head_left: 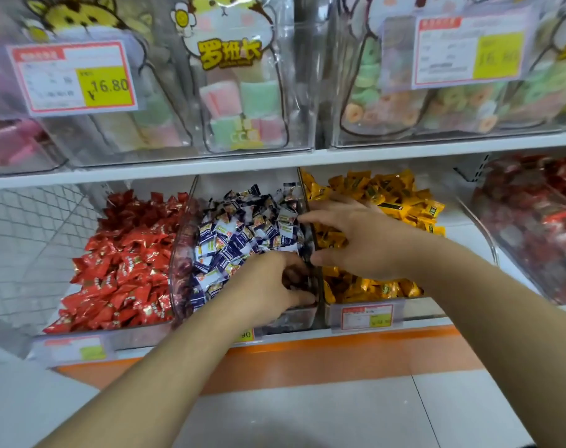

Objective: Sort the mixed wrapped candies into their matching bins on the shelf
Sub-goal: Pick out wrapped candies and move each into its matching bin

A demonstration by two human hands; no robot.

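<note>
Three clear bins stand side by side on the lower shelf. The left bin holds red wrapped candies (123,263), the middle bin holds blue-and-white wrapped candies (242,231), and the right bin holds yellow wrapped candies (391,202). My left hand (268,286) is in the front right corner of the middle bin, its fingers curled down into the candies beside the clear divider (310,221). What it holds is hidden. My right hand (349,234) reaches over the divider above the yellow candies, with its fingers spread and pointing left and nothing seen in it.
The upper shelf (275,161) carries clear tubs of pastel marshmallows (242,105) and ring gummies (404,101) with price tags. Another bin of red wrapped sweets (533,221) stands at the far right. An orange shelf base (339,360) and grey floor lie below.
</note>
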